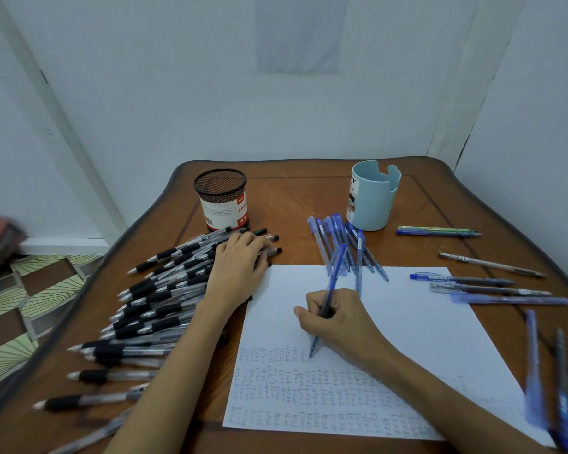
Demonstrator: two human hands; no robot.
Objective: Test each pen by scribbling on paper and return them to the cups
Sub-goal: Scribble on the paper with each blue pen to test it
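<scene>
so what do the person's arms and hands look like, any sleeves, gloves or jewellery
Both arms are bare as far as the picture shows, with no sleeves in view. The left hand and the right hand wear no gloves, and no rings, watch or bracelet can be seen on the fingers or wrists.

We have 1 head-worn view, wide-angle, looking forward and down, close over the worktop [309, 198]; wall [210, 93] behind.

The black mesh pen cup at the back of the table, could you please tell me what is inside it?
The black mesh pen cup shows no pens above its rim; its label hides the lower inside.
</scene>
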